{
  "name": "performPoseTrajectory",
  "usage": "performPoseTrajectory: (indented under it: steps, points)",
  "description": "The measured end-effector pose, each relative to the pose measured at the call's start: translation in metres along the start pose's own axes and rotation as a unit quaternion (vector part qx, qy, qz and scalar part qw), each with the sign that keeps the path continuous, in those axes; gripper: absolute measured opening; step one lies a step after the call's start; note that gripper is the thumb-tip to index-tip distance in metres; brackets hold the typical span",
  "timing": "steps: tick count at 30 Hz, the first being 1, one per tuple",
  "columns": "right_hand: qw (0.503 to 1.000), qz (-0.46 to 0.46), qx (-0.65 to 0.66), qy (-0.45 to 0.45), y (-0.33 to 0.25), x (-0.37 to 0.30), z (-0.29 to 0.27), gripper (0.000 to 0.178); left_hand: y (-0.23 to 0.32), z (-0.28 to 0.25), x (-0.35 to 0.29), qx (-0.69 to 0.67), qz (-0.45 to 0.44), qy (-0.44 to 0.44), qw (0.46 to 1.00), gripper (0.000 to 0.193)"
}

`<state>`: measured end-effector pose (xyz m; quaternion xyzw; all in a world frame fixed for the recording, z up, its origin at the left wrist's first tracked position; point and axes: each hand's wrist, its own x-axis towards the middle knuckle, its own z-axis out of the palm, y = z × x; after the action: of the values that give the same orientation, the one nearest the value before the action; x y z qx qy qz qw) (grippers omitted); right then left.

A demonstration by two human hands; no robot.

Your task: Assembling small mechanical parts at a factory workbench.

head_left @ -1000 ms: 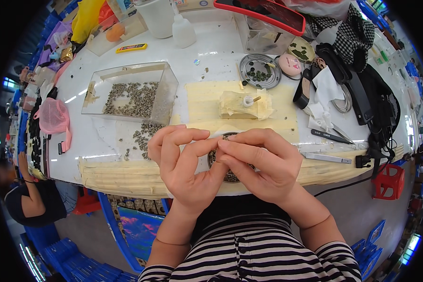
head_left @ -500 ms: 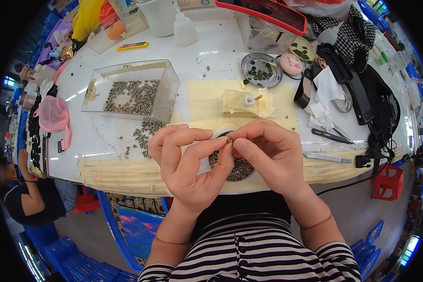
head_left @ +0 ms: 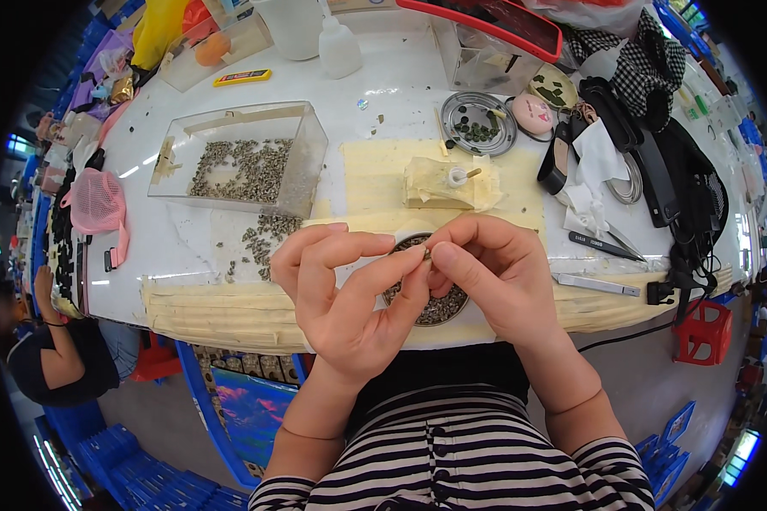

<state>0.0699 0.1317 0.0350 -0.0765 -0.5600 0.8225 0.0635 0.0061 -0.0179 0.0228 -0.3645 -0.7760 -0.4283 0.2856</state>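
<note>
My left hand [head_left: 349,308] pinches a tiny metallic part [head_left: 427,253] between thumb and forefinger, its other fingers raised and curled. From the other side, my right hand [head_left: 504,281] closes thumb and forefinger on the same part. Its exact kind is too small to make out, and fingertips cover most of it. Directly below the hands sits a round dish [head_left: 441,313] full of small grey metal pieces, partly hidden by them. A clear plastic box [head_left: 305,175] with many such pieces stands farther left. More loose pieces [head_left: 268,237] lie between that box and my left hand.
Beyond my hands stands a tape-covered block [head_left: 435,200] with a small pot on it. A round metal dish [head_left: 507,136] holds dark green bits. Tweezers [head_left: 601,245], a metal bar [head_left: 596,284] and black straps [head_left: 699,187] lie right. A person [head_left: 64,362] sits far left.
My fingertips have shifted slightly right with the small part, and my right fingers have curled in more around it. The view has moved a little.
</note>
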Motion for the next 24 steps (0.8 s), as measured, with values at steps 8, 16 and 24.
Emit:
performPoseTrajectory:
  steps: [8,16,24]
  points:
    - [0.996,-0.068,-0.040,0.038,0.0006,-0.0007,0.0035,0.011,0.0000,0.0014,0.0002,-0.002,-0.012,0.009,1.000,0.023]
    - [0.978,-0.167,-0.121,0.003,0.0010,-0.0002,0.0003,0.010,-0.0007,0.0030,0.0007,-0.002,-0.014,0.006,1.000,0.021]
    - [0.955,-0.216,-0.199,0.033,0.0037,0.0026,0.0007,0.014,-0.0014,0.0032,-0.0003,-0.013,-0.026,0.003,1.000,0.020]
